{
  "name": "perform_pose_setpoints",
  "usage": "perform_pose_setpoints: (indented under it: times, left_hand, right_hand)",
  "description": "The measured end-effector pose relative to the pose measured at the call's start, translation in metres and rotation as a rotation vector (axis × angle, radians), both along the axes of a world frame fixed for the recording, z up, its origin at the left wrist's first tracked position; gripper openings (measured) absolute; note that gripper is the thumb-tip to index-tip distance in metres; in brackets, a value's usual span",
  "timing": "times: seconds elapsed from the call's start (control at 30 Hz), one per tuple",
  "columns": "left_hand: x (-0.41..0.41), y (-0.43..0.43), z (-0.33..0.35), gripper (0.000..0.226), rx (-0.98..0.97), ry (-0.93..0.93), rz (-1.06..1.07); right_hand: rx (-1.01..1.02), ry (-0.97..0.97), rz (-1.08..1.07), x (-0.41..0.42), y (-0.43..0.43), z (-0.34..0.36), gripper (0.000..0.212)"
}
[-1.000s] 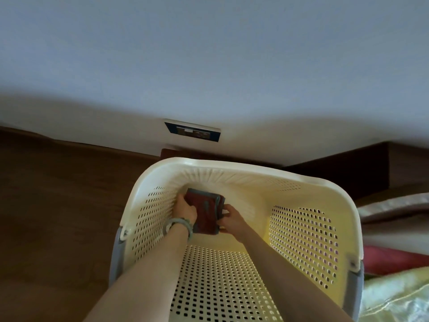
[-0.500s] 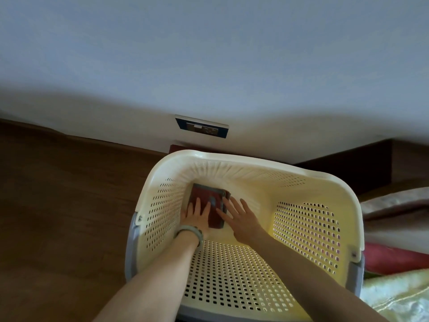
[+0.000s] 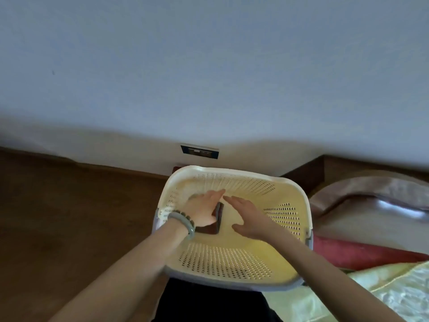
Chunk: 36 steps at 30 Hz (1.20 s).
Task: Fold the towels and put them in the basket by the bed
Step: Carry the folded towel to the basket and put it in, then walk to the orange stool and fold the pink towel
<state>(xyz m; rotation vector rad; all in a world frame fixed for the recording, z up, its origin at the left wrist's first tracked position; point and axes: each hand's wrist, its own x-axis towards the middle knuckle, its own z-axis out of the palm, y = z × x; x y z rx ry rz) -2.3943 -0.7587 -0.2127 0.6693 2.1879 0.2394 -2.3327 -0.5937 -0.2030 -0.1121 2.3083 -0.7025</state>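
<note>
A folded dark-red towel lies inside the perforated cream basket near its left wall, half hidden by the left hand, grip spread flat. The right hand hangs open alongside. The bed borders the basket's right.

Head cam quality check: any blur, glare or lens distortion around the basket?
Head view: dim, soft light, no glare in the basket; left hand and right hand slightly smeared; towel dark, mostly under the left hand; wall bottom edge bows, wide-angle distortion.
</note>
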Motion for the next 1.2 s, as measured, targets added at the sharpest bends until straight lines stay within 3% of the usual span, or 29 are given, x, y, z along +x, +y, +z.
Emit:
perform_pose_setpoints:
  times: [0.2,0.37,0.53,0.9,1.2]
  left_hand:
    - [-0.025,-0.012,0.133,0.084,0.291,0.162,0.009]
    - [-0.032,-0.018,0.22,0.084,0.597,0.143,0.091]
    - [-0.02,-0.012,0.287,0.085,0.834,0.065,0.045]
    - [0.051,0.021,0.35,0.079,1.07,-0.129,-0.373]
    - [0.149,0.041,0.363,0.085,1.147,-0.317,-0.711]
  right_hand:
    - [-0.177,0.293,-0.269,0.005,0.02,0.121,0.079]
    - [-0.341,0.479,-0.467,0.028,0.033,0.21,0.077]
    - [-0.364,0.651,-0.638,0.071,0.037,0.272,0.078]
    - [-0.239,0.976,-1.089,0.229,-0.002,0.343,0.075]
    - [-0.039,1.064,-1.377,0.36,-0.074,0.357,0.077]
